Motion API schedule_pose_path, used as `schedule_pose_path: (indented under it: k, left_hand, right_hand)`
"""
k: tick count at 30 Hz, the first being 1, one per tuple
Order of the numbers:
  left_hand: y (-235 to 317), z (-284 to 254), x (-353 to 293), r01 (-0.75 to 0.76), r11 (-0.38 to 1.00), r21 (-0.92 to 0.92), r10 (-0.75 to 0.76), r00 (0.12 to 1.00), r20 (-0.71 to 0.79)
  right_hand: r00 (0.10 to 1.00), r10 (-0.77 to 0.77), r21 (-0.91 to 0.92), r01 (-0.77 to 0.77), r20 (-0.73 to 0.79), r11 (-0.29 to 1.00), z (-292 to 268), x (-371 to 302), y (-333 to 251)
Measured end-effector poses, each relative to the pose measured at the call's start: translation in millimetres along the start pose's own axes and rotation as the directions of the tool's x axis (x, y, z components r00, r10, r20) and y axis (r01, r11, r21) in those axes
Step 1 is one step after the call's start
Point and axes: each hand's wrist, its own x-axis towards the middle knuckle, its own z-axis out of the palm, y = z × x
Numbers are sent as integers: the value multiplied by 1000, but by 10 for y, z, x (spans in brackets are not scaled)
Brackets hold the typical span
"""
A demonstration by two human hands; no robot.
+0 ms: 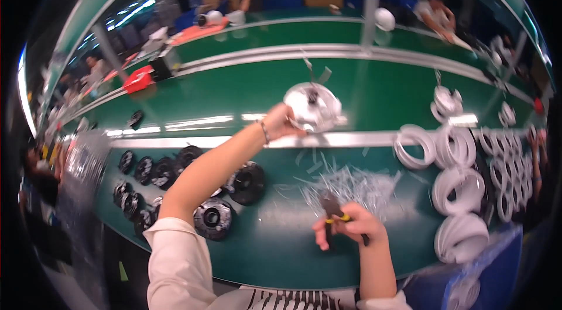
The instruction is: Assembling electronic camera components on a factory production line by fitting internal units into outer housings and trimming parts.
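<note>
With my left arm stretched forward, my left hand (280, 123) grips the rim of a round white lamp housing (315, 108) over the green conveyor's near metal edge. A dark part and thin wires show at the housing's centre. Lower right, my right hand (354, 225) is closed around diagonal cutting pliers (332, 207) with black and yellow handles, jaws pointing up and away. Just beyond the pliers lies a loose heap of clear plastic strips (357, 184) on the green worktable. The pliers touch nothing that I can make out.
Several black round parts (213, 218) stand on the table around my left forearm. Stacked white rings (459, 190) line the right side. Another white housing (447, 102) sits on the conveyor (228, 93) at right. Behind it, co-workers (436, 14) work at a farther bench.
</note>
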Motion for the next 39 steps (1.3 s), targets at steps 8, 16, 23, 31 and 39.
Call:
schedule_pose_path:
  k: [8,16,23,31,39]
  left_hand:
    - [-241,185,898,-187,910,-371,174,982,-69]
    - [-131,190,-207,-126,986,-113,138,986,97]
    - [-72,-8,-1614,-419,879,229,410,908,86]
    - [-446,-575,-2371,-458,769,445,476,876,79]
    - [-394,-859,-1571,-384,-123,915,521,760,389]
  right_hand:
    - [970,-79,-505,-51,-231,862,437,-265,12]
    - [856,-411,-911,-393,-313,-124,716,-581,658]
    - [862,-430,-907,-376,-268,-188,445,-527,791]
    - [661,-750,-707,-531,-2,-467,-38,-408,-213]
    - [456,-792,-432,-859,-406,-273,-1218,-837,-828]
